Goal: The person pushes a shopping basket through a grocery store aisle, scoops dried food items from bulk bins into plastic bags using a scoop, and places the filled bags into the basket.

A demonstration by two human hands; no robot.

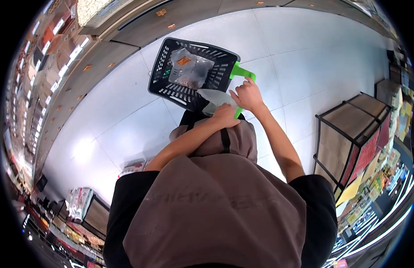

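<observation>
A black shopping basket (171,96) with slotted sides stands on the floor in front of me. Its green handle (243,71) sticks out on the right side. My right hand (248,95) is closed round the handle's crossbar, thumb pointing left. Just below it, my left hand (224,117) grips a translucent plastic bag (216,96) that overlaps the basket's near right corner. The lower end of the handle shows beside the left hand's fingers. Inside the basket lies a clear bag (195,71) with an orange label and small brownish contents.
Pale tiled floor (122,107) surrounds the basket. Shelving with bulk goods and price tags (64,71) curves along the left and top. To the right stands a black-framed wooden display stand (350,120). White packages (79,201) sit on a stand at lower left.
</observation>
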